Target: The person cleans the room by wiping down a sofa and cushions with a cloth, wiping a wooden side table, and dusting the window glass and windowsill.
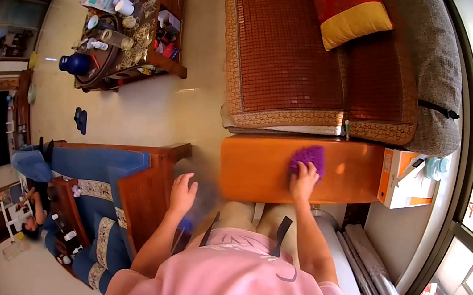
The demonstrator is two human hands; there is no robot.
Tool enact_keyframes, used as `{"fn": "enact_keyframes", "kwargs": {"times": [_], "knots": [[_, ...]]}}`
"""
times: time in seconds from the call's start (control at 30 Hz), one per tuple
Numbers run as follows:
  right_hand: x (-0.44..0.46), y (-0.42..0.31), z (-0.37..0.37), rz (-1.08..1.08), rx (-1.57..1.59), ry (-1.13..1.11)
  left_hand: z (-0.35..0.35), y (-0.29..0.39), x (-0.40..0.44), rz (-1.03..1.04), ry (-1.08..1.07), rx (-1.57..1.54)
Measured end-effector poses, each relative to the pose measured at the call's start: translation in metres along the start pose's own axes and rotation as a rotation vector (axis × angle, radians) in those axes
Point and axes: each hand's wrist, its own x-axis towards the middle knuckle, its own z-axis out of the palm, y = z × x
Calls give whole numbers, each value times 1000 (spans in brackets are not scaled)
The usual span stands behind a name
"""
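Note:
A purple fluffy cloth [310, 160] lies on the orange-brown wooden surface [258, 167] in front of my body. My right hand [304, 181] rests on the cloth's near edge, its fingers bent over it and pressing it to the wood. My left hand [183, 192] hangs in the air left of the wooden surface, fingers apart, holding nothing. It is nearest to the corner of the wooden bench with blue cushions.
A sofa with a brown woven mat [290, 50] stands beyond the wooden surface. At its right end sits a white and orange box [407, 181]. A cluttered coffee table [171, 11] is upper left; a blue-cushioned bench [132, 192] and another person [37, 217] are lower left.

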Motion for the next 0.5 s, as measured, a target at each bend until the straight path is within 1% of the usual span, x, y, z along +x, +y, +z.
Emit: {"fn": "enact_keyframes", "kwargs": {"times": [0.07,0.1,0.13,0.2,0.27,0.3,0.33,0.37,0.4,0.5], "knots": [[-21,-54,28,-139,63,-128,3,-2,11,-10,-88,-78],[-33,-73,38,-198,87,-251,7,-5,13,-15,-111,-110],[-44,-84,43,-286,77,-368,11,-9,12,-23,-132,-146],[-64,-78,57,-429,4,-440,15,-15,6,-55,-140,-182],[-69,-52,44,-495,-79,-336,21,-24,-4,-90,-135,-218],[-64,-36,33,-504,-64,-260,29,-36,-10,-188,-131,-319],[-59,-17,25,-419,-88,-230,37,-48,-11,-279,-132,-416],[-50,1,15,-372,-111,-132,47,-59,-9,-316,-149,-478],[-38,11,-1,-285,-123,-90,57,-69,-6,-319,-155,-477],[-10,44,-29,14,-149,123,83,-85,27,-393,-229,-657]]}}
